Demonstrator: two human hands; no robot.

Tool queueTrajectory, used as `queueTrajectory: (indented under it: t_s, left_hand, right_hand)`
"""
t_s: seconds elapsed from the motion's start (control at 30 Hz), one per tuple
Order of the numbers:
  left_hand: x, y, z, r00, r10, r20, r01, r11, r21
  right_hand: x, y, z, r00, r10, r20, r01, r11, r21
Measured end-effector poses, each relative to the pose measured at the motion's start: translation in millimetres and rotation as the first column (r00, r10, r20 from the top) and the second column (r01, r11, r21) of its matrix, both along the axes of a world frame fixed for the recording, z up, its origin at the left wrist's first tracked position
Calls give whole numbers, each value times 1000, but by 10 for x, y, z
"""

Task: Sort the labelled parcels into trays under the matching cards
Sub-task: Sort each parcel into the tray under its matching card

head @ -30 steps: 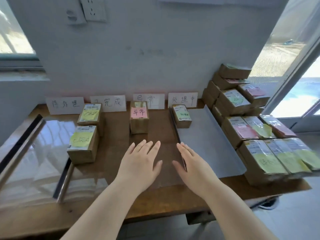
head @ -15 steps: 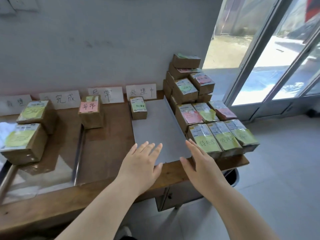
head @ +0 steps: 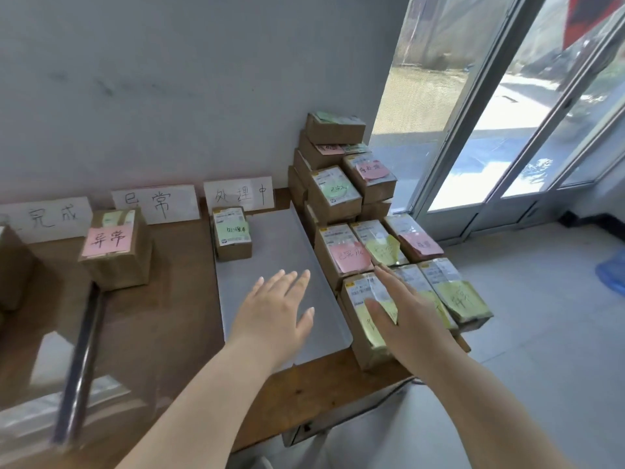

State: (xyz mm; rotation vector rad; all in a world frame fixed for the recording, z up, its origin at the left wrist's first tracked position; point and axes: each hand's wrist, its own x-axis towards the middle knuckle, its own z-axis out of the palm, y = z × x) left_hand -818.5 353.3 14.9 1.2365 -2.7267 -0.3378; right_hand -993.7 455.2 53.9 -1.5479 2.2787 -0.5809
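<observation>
A pile of brown labelled parcels (head: pixel 341 194) fills the table's right end. My right hand (head: pixel 404 311) lies flat, fingers apart, over the nearest yellow-noted parcel (head: pixel 363 328) at the front of the pile. My left hand (head: pixel 275 314) hovers open over the grey tray (head: pixel 270 238). One parcel with a green note (head: pixel 232 231) sits at the tray's far end under a white card (head: pixel 238 197). A parcel with a pink note (head: pixel 116 248) sits under the middle card (head: pixel 155 204). A third card (head: pixel 47 219) stands at the left.
A shiny tray rim (head: pixel 79 370) crosses the wooden table (head: pixel 176 319) at the left. The grey wall stands behind the cards. Glass doors (head: pixel 507 113) and bare floor lie to the right, past the table's edge. A blue object (head: pixel 614 270) sits on the floor.
The view has swung to the right. My right hand has moved from the table's front edge onto the nearest parcel of the pile. My left hand now hovers over the grey tray.
</observation>
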Motion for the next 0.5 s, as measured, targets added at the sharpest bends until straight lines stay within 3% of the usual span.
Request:
queueTrajectory:
  t_s: [0.33, 0.5]
  left_hand:
    - [-685, -731, -2, 1000, -4, 28, 4, 1000, -9]
    - [-920, -1019, -5, 997, 70, -29, -68, 996, 51]
  right_hand:
    - [-739, -751, 63, 999, -21, -33, 21, 1000, -10]
    - [-1291, -1146, 108, 996, -58, 66, 61, 997, -45]
